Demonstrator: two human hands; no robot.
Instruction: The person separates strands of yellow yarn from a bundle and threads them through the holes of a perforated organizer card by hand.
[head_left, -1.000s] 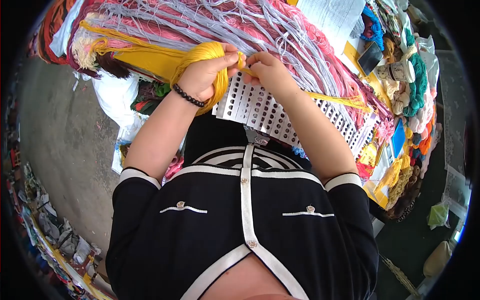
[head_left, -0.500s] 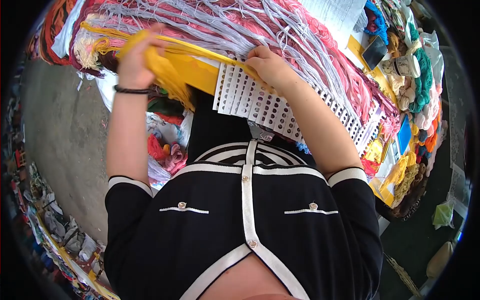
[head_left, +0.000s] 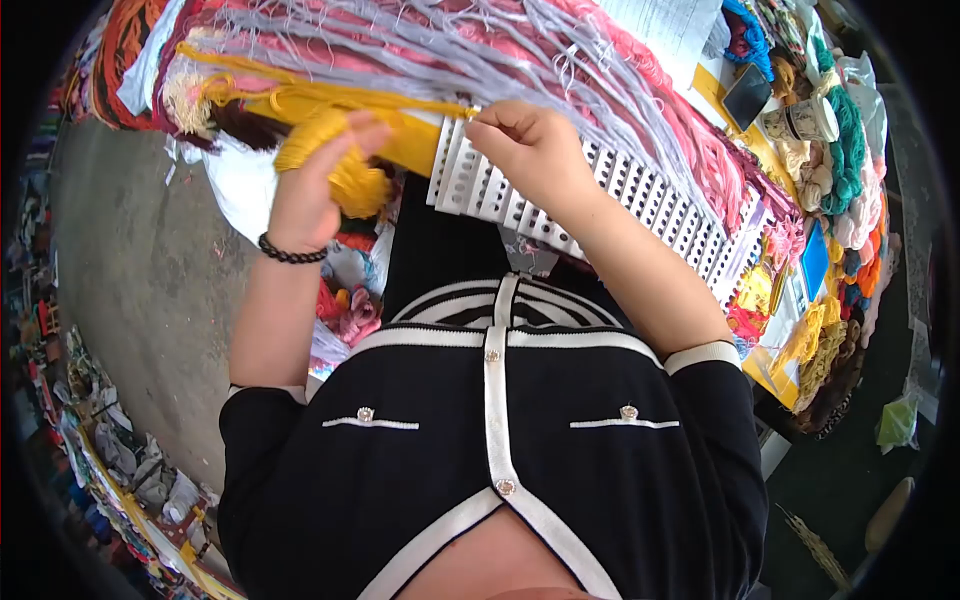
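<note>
My left hand [head_left: 318, 185] is closed around a loose bundle of yellow thread [head_left: 350, 185], slightly blurred by motion, at the left front of the table. From the pile, yellow strands [head_left: 330, 95] stretch right toward my right hand [head_left: 540, 155]. The right hand's thumb and fingers are pinched together at the end of those strands, over the top of the white punched cards [head_left: 470, 185]. Its fingertips partly hide the thread there. The white cards, with rows of round holes, overlap along the table's front edge. Beneath the yellow strands lies a flat yellow board [head_left: 410, 145].
Long grey and pink threads [head_left: 450, 50] cover the table behind the cards. At right are a dark phone [head_left: 747, 98], a paper cup [head_left: 805, 122], green thread [head_left: 845, 150] and a blue object [head_left: 815, 258]. A paper sheet [head_left: 660, 35] lies at the back.
My left hand has moved right and down, and the yellow thread is now bunched at it instead of hanging loose. The tail of yellow thread below my right hand is no longer visible.
</note>
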